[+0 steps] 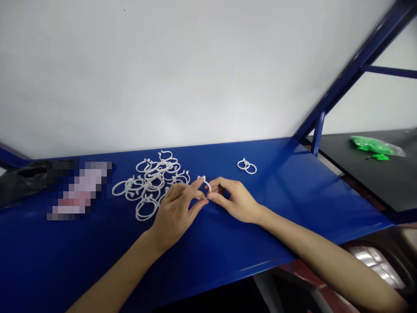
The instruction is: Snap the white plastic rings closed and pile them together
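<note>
My left hand (177, 211) and my right hand (233, 199) meet over the blue table (293, 195), both pinching one white plastic ring (205, 184) between fingertips. The ring is open, with small knobs at its ends. A pile of several white rings (151, 182) lies just left of my left hand. Two linked white rings (246, 165) lie apart, beyond my right hand.
A white wall (182, 69) backs the table. A blurred patch (78, 189) and a dark object (19, 182) sit at the left. A blue frame post (352, 69) rises at the right. A black surface (384, 182) holds a bag of green parts (376, 146).
</note>
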`<action>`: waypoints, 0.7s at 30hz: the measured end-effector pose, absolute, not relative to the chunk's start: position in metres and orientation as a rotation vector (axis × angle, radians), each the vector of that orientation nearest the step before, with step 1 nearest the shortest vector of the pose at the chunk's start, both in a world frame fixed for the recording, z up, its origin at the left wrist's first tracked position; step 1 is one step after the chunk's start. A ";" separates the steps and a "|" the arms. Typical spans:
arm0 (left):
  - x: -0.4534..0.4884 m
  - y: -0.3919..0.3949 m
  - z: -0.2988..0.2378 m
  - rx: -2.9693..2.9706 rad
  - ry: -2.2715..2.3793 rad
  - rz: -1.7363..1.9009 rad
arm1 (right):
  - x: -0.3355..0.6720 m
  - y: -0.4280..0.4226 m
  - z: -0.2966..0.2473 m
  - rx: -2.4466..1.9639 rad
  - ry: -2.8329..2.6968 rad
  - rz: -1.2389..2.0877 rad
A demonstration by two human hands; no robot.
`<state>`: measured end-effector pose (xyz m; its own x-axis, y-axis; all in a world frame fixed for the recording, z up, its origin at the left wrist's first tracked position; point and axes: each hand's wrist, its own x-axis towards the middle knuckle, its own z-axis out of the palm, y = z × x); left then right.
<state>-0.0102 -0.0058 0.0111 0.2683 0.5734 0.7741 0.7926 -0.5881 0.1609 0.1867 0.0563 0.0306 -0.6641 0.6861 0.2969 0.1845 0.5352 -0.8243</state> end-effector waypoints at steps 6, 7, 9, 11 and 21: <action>-0.006 -0.008 0.015 -2.247 -1.275 -1.230 | 0.187 0.058 0.026 -0.761 -2.026 1.096; -0.007 -0.009 0.016 -2.188 -1.330 -1.248 | 0.188 0.059 0.026 -0.759 -2.033 1.063; -0.009 -0.008 0.020 -2.109 -1.448 -1.273 | 0.189 0.060 0.028 -0.750 -2.069 0.983; -0.011 -0.007 0.022 -2.146 -1.538 -1.276 | 0.191 0.059 0.030 -0.735 -2.116 0.919; -0.006 -0.006 0.019 -2.404 -1.686 -1.403 | 0.191 0.059 0.025 -0.666 -2.137 1.076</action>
